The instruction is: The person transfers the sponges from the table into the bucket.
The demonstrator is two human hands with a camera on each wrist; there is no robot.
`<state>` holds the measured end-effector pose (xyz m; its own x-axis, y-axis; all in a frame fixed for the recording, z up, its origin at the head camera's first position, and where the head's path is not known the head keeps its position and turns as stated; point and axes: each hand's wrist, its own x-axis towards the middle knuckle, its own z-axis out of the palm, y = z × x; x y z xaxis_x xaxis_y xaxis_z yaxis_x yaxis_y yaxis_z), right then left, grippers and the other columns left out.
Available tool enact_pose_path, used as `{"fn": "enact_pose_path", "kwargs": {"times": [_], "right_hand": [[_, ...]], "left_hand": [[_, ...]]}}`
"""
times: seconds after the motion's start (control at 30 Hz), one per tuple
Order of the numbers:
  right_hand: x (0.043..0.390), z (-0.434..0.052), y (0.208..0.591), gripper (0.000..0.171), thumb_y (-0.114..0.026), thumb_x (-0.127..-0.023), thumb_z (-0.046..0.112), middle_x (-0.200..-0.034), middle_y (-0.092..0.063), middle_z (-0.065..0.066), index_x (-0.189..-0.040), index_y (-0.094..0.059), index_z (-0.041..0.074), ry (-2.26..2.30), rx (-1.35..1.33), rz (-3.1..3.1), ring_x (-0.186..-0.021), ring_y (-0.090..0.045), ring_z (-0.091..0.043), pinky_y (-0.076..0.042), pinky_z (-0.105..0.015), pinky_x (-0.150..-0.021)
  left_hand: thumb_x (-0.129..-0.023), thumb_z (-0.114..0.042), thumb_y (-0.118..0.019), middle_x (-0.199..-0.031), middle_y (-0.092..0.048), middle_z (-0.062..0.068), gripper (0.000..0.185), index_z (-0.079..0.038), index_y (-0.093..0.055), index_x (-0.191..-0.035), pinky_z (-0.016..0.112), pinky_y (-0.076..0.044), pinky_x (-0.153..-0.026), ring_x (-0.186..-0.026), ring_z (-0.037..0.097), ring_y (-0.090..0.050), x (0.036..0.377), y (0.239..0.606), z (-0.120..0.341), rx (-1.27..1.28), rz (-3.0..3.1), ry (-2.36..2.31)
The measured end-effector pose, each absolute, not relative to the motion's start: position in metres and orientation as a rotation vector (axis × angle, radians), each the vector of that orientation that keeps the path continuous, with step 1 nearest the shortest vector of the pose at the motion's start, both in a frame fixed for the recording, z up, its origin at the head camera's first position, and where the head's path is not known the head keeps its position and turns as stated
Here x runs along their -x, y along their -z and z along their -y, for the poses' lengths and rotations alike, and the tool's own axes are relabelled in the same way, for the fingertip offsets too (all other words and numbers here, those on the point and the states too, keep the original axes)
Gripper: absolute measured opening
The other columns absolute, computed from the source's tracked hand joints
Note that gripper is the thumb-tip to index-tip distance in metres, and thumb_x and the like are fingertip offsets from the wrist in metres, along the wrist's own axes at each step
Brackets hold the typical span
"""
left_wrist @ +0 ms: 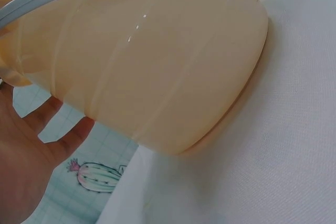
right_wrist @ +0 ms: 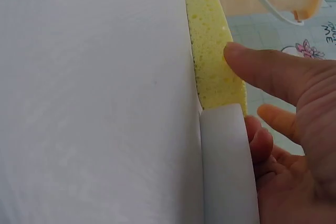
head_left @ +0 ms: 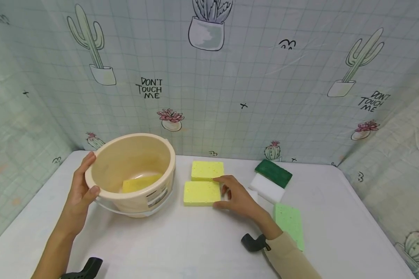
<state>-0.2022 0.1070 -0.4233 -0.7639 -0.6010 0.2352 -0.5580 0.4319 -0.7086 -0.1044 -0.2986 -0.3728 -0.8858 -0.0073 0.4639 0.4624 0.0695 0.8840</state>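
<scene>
Beige bucket and near yellow sponge

The round beige bucket stands upright, its rim under the left hand's thumb, a yellow sponge inside. The near yellow sponge lies flat, touching the right hand's fingertips.

The left hand is raised at the near left of the scene, its bare forearm running up from the near edge. The fingers curl upward and over, with the thumb hooked across toward the right, so the hand forms a gripping clasp. In the left wrist view the palm faces up with fingers spread slightly. The right hand lies low at centre, palm down, its forearm in a beige sleeve coming from the near right. Its fingers stretch left, nearly straight, thumb apart.
</scene>
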Motion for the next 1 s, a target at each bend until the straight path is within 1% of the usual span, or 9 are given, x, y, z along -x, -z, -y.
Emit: {"fn": "enact_pose_path", "kwargs": {"times": [0.17, 0.37, 0.5, 0.63, 0.87, 1.0], "right_hand": [[0.202, -0.1053, 0.425, 0.073, -0.083, -0.074, 0.011, -0.106, -0.05, -0.008, -0.137, -0.047, 0.004, 1.237, 1.028, -2.646, -0.079, -0.048, -0.017, -0.045, -0.023, -0.064], [0.1996, -0.1001, 0.4225, 0.077, -0.085, -0.072, 0.018, -0.114, -0.047, -0.009, -0.137, -0.048, 0.004, 1.163, 0.938, -2.688, -0.084, -0.046, -0.016, -0.041, -0.024, -0.065], [0.1983, -0.0984, 0.4201, 0.076, -0.085, -0.072, 0.023, -0.115, -0.044, -0.007, -0.136, -0.05, 0.005, 1.123, 0.876, -2.674, -0.086, -0.044, -0.015, -0.04, -0.025, -0.066], [0.1981, -0.0989, 0.418, 0.075, -0.085, -0.072, 0.022, -0.118, -0.044, -0.006, -0.136, -0.05, 0.005, 1.093, 0.904, -2.659, -0.086, -0.045, -0.016, -0.039, -0.025, -0.064], [0.1977, -0.1009, 0.4158, 0.072, -0.084, -0.073, 0.015, -0.101, -0.048, -0.001, -0.135, -0.049, 0.005, 1.073, 0.947, -2.642, -0.083, -0.047, -0.017, -0.041, -0.025, -0.064], [0.1972, -0.1011, 0.4169, 0.07, -0.085, -0.071, 0.013, -0.098, -0.049, -0.002, -0.132, -0.051, 0.004, 1.125, 0.941, -2.642, -0.081, -0.048, -0.018, -0.042, -0.025, -0.065]], "left_hand": [[-0.093, -0.001, -0.044, -0.159, -0.001, 0.002, 0.066, -0.015, -0.02, -0.153, 0.012, -0.033, -0.099, -0.144, 0.022, -0.009, 0.1039, 0.3716, 0.2987, 0.448, 2.022, 1.861], [-0.093, -0.001, -0.044, -0.159, -0.001, 0.002, 0.066, -0.014, -0.019, -0.153, 0.012, -0.033, -0.099, -0.144, 0.022, -0.009, 0.1044, 0.3707, 0.2989, 0.456, 2.022, 1.859], [-0.093, -0.001, -0.044, -0.159, -0.001, 0.002, 0.066, -0.014, -0.02, -0.153, 0.012, -0.033, -0.098, -0.144, 0.022, -0.01, 0.1043, 0.372, 0.2991, 0.448, 2.023, 1.857], [-0.093, 0.0, -0.044, -0.159, -0.001, 0.002, 0.066, -0.014, -0.019, -0.153, 0.012, -0.033, -0.099, -0.144, 0.022, -0.01, 0.1043, 0.3729, 0.2991, 0.46, 2.012, 1.867], [-0.092, 0.0, -0.044, -0.159, -0.001, 0.002, 0.067, -0.014, -0.02, -0.153, 0.012, -0.033, -0.099, -0.144, 0.022, -0.01, 0.1051, 0.3737, 0.2999, 0.463, 2.002, 1.881], [-0.092, -0.001, -0.045, -0.159, -0.001, 0.002, 0.067, -0.014, -0.02, -0.153, 0.012, -0.033, -0.099, -0.144, 0.022, -0.01, 0.1051, 0.3732, 0.2999, 0.444, 2.014, 1.872]]}}
